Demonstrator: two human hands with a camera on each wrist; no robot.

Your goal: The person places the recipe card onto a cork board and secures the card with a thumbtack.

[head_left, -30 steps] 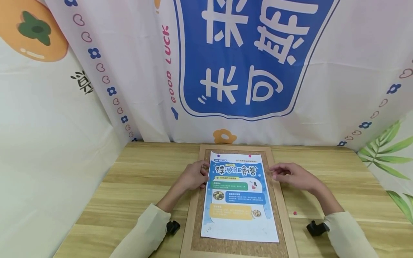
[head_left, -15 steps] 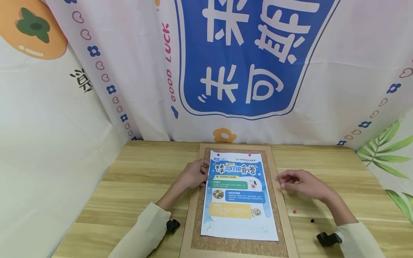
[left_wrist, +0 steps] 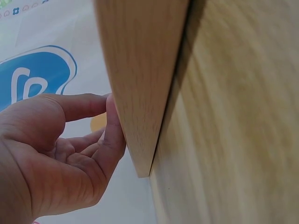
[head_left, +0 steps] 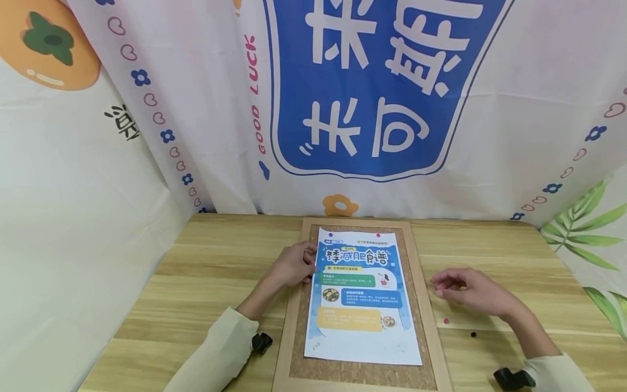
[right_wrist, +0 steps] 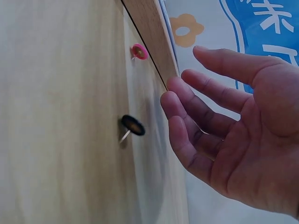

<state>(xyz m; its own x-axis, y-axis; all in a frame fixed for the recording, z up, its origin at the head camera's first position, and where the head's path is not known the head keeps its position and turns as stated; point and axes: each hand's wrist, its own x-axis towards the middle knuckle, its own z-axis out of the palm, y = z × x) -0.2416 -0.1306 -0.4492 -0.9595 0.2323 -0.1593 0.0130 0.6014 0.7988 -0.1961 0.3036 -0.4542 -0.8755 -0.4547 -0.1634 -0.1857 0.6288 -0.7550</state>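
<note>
A printed sheet of paper (head_left: 362, 343) lies on a wood-framed cork board (head_left: 362, 377). A purple thumbtack (head_left: 330, 234) and a pink thumbtack (head_left: 378, 235) sit at its top corners. My left hand (head_left: 294, 264) rests at the sheet's left edge with bent fingers; in the left wrist view, thumb and index tips meet beside the board's frame (left_wrist: 140, 74). Nothing is in my right hand (head_left: 472, 291), which hovers right of the board, fingers loosely bent. Near it on the table lie a loose pink thumbtack (right_wrist: 139, 51) and a black thumbtack (right_wrist: 133, 125).
The wooden table (head_left: 215, 261) extends on both sides of the board. A printed cloth (head_left: 294, 190) hangs behind its far edge. Black mounts (head_left: 262, 343) are worn at both wrists.
My right hand has drawn away from the sheet's right edge, rightward and nearer to me. The black thumbtack on the table has come into view. The left hand stays put.
</note>
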